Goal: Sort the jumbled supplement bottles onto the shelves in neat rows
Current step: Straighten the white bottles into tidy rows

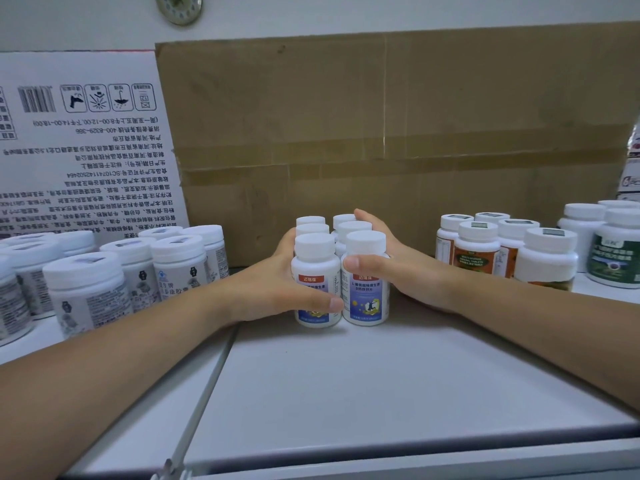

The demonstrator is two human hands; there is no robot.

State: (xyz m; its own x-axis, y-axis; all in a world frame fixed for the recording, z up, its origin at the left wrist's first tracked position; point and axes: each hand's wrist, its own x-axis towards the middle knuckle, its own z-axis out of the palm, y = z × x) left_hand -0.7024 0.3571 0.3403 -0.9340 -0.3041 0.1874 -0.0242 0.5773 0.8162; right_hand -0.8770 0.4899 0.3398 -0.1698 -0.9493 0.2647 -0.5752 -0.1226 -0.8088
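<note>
Six blue-label bottles (365, 296) stand upright on the white shelf (346, 375), packed in two touching files of three, front to back. The left grip (273, 289) cups the left file, thumb laid across the front bottle's label. The right grip (401, 268) cups the right file, fingers curled round the rear bottles, thumb on the front bottle's shoulder. Both clasp the cluster between them. Grey-label bottles (86, 292) stand apart on the left, orange-label bottles (474, 259) on the right, a cardboard box (381, 116) behind.
</note>
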